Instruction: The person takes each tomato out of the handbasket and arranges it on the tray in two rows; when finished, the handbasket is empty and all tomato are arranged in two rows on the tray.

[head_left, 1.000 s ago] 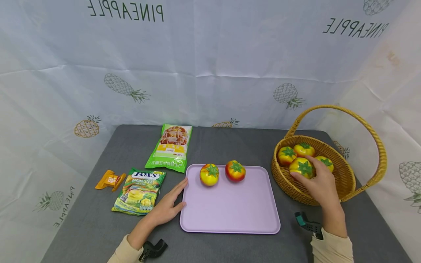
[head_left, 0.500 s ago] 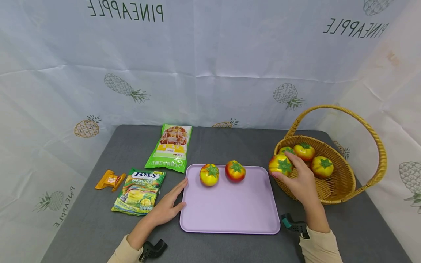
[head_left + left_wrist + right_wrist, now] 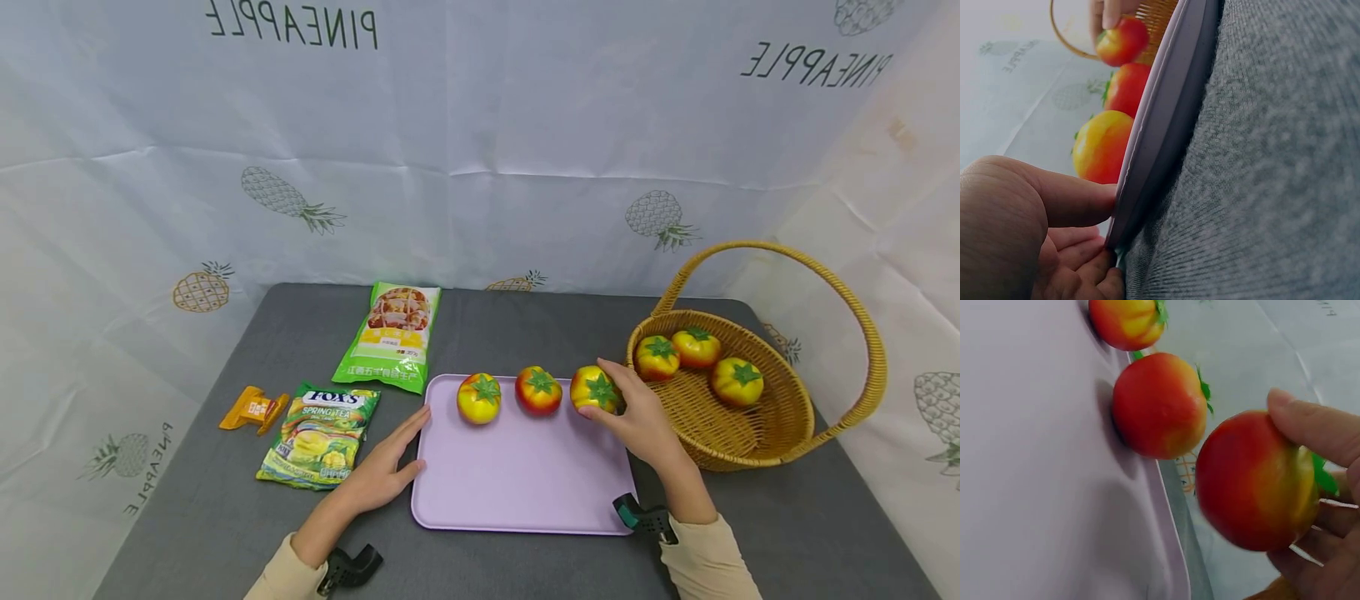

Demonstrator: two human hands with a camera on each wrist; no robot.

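Observation:
My right hand [image 3: 641, 417] holds a red-and-yellow tomato [image 3: 595, 389] with a green star-shaped top, between thumb and fingers. In the right wrist view this tomato [image 3: 1254, 481] hangs just off the lilac tray [image 3: 517, 483], over its back right corner. Two other tomatoes rest along the tray's back side: a yellower one [image 3: 478, 398] on the left and a redder one [image 3: 537, 391] beside it. My left hand [image 3: 382, 467] lies at the tray's left side, fingers nearly straight; its thumb [image 3: 1079, 200] touches the rim in the left wrist view.
A wicker basket [image 3: 742, 454] with a tall handle stands right of the tray, with three tomatoes inside. Left of the tray lie a green Fox's candy bag [image 3: 318, 437], an orange-wrapped snack [image 3: 253, 410] and a green food packet [image 3: 392, 337]. A pineapple-print cloth [image 3: 480, 108] hangs behind.
My right hand has lifted a tomato out of the basket and carried it left, to above the tray's back right corner. The left hand has stayed at the tray's side.

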